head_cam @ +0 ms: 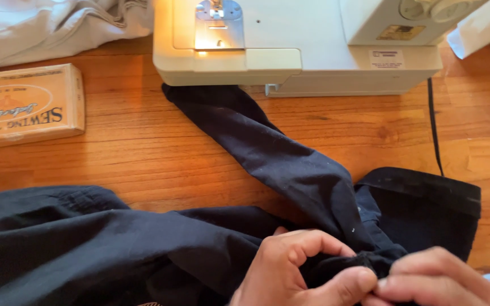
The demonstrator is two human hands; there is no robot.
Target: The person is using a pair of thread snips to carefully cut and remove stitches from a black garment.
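Pinching a fold of the dark garment (143,243) near the tabletop's (143,141) front edge, the left hand (296,269) and right hand (438,277) are meeting, fingers clenched on cloth. They seem to be readying a seam; feeding it to the sewing machine (296,45) behind calls for holding that fold steady.

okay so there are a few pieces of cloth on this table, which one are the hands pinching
The dark navy garment in the foreground. Both the left hand and right hand pinch a fold of it, whereas the light grey cloth and white cloth lie untouched by the sewing machine.
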